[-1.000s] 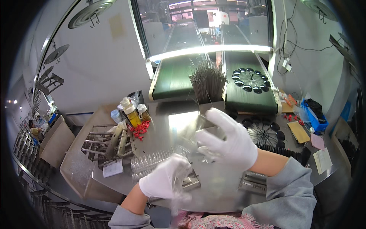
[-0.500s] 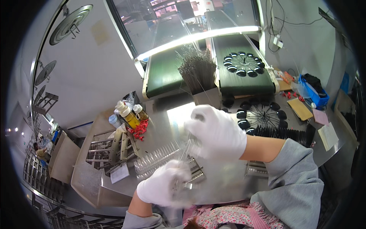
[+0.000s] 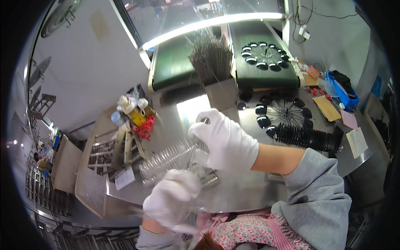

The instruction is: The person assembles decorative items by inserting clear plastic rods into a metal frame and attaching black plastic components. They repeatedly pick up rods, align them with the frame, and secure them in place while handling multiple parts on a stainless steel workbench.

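My right hand (image 3: 227, 143), in a white glove, is raised over the middle of the metal table. Its fingers are curled in a pinch, and a small shiny bit shows at the fingertips; what it is cannot be made out. Lower and to the left, my left hand (image 3: 173, 198), also gloved in white, is blurred by motion. Its fingers look curled, with something clear and smeared beneath them near my lap. Just beyond the left hand stands a rack of clear, lens-like pieces (image 3: 164, 160) in a close row. A metal rack end (image 3: 208, 178) shows between the hands.
Thin metal rods (image 3: 210, 58) stand bundled in a metal box (image 3: 223, 96). Glossy black lens-like pieces form rings on the green conveyor (image 3: 264, 79) and table, with a black row (image 3: 306, 137) at right. Bottles (image 3: 135, 114), red clips (image 3: 145, 127) and metal racks (image 3: 110, 150) lie left.
My hands have moved apart a little. The left dropped slightly down and left; the right shifted a bit left. The whole view has tilted slightly downward.
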`<action>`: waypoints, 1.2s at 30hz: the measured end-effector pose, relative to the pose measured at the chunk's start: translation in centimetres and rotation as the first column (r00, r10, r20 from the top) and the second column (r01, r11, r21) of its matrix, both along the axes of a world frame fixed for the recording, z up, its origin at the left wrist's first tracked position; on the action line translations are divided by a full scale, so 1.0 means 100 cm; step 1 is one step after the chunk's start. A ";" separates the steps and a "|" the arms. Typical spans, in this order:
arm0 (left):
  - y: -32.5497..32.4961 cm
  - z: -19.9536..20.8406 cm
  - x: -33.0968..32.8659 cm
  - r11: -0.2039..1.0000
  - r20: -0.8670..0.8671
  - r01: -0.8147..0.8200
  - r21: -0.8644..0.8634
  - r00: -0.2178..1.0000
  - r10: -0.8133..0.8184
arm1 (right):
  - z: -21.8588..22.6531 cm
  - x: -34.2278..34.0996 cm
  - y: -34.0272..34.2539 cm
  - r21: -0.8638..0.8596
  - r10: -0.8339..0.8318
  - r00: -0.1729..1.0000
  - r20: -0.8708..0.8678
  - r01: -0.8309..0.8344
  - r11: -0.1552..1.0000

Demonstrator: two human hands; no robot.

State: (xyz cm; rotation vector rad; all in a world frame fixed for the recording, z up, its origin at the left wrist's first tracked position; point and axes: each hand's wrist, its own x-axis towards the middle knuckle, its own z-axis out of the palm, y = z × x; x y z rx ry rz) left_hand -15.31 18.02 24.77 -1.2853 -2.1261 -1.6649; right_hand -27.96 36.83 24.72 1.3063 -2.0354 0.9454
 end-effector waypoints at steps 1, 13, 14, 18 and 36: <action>-0.004 0.003 -0.002 0.926 -0.155 -0.174 -0.335 0.980 0.128 | -0.006 -0.003 0.003 0.249 -0.087 0.976 0.202 0.035 0.968; -0.089 -0.048 0.017 0.987 0.050 -0.143 0.071 0.989 0.140 | -0.149 -0.010 0.038 0.283 -0.125 0.304 0.945 -0.559 0.780; -0.099 -0.045 0.020 0.935 0.136 -0.138 0.326 0.986 0.098 | -0.158 -0.010 0.039 0.538 -0.185 0.671 0.718 -0.367 0.759; -0.113 -0.043 0.025 0.674 0.197 -0.084 0.734 0.976 -0.093 | -0.175 -0.004 0.033 0.830 -0.519 0.776 0.359 -0.010 0.558; -0.077 -0.017 0.008 0.935 0.509 -0.354 -0.026 0.800 0.317 | 0.036 0.012 0.001 -0.051 0.029 0.994 -0.109 -0.035 0.998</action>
